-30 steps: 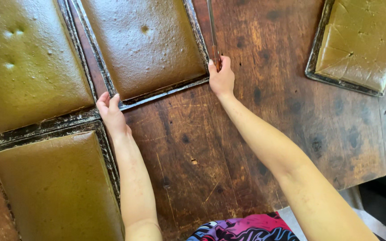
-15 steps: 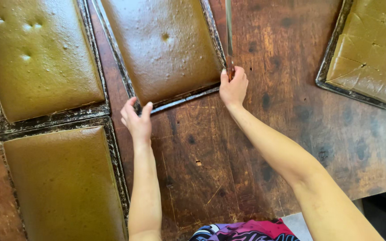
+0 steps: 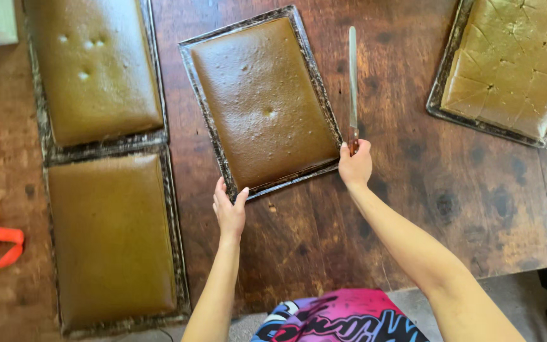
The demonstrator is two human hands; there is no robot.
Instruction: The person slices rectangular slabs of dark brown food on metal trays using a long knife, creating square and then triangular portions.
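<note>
1. Right hand fisted round the handle of a long knife, blade pointing away, flat beside the tray's right rim.
2. Left hand open, fingertips on the near-left corner of the middle cake tray.
3. Since earlier: tray pulled nearer, now fully in view; hands lower in frame.
</note>
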